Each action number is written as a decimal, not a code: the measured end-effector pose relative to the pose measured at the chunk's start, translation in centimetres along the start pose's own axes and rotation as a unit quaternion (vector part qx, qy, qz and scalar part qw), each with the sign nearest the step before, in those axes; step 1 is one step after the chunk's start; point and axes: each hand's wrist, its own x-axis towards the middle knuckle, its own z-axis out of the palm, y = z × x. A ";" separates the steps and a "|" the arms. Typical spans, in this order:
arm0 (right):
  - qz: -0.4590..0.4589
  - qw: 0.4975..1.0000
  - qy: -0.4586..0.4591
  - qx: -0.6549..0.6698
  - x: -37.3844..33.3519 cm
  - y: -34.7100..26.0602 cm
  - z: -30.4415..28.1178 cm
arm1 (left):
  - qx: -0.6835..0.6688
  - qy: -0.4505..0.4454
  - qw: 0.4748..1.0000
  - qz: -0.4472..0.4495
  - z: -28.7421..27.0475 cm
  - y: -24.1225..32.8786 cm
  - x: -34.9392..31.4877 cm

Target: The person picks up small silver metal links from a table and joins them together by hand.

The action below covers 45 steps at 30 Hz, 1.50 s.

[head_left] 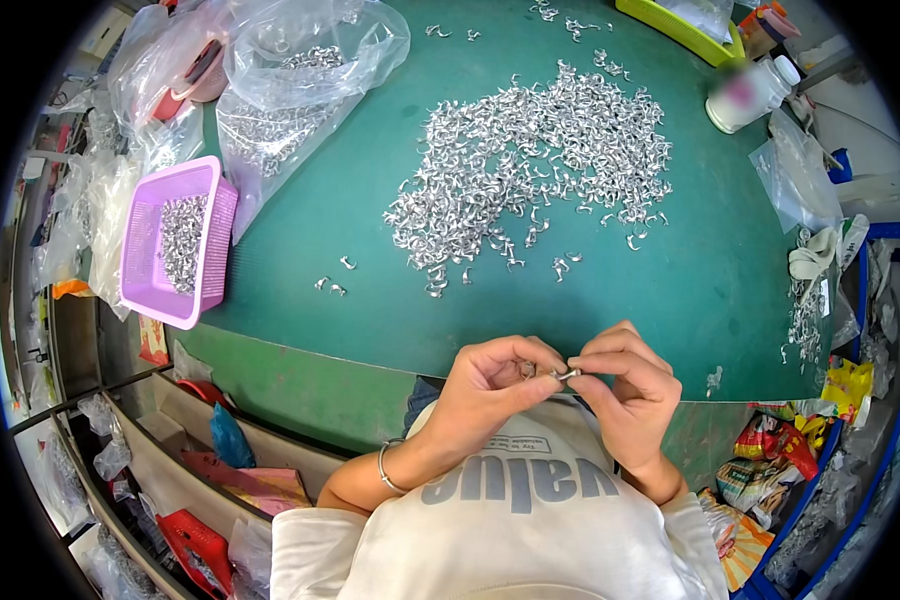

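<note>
Just in front of my body, at the near edge of the green table [310, 315], both hands meet around a small curved silver metal piece [568, 375]. My left hand [495, 378] pinches it between thumb and fingers, and another bit of metal shows inside its curled fingers. From the other side, my right hand [630, 385] grips the same piece between thumb and forefinger. Beyond the hands lies a wide heap of similar small silver metal pieces [530, 150]. A few loose pieces [338, 290] lie left of the heap.
A purple basket [215, 240] holding metal pieces stands at the left, beside a clear plastic bag [315, 110] of more. At the far right are a yellow-green tray [680, 35] and a white bottle [752, 95]. More pieces [803, 325] lie along the right edge.
</note>
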 end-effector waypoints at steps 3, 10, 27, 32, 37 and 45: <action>0.000 1.000 0.000 0.005 0.1 0.0 -0.1 | 0.008 -0.001 1.000 0.011 0.2 0.0 0.1; 0.037 0.999 -0.023 -0.016 0.4 1.0 0.6 | 0.077 0.131 0.988 0.015 -0.7 0.7 -0.2; 0.021 0.948 -0.119 -0.294 1.8 4.4 0.6 | 0.587 0.581 0.422 0.373 -14.6 16.8 -5.2; -0.015 0.922 -0.035 -0.386 3.1 6.1 1.3 | 0.706 0.363 0.552 0.254 -12.1 7.5 -2.4; -0.030 0.906 -0.053 -0.418 4.0 8.1 1.8 | 0.750 0.324 0.525 0.236 -14.0 7.3 -0.9; -0.073 0.944 -0.036 -0.319 3.7 8.0 1.9 | 0.782 0.344 0.454 0.253 -18.4 10.5 -1.5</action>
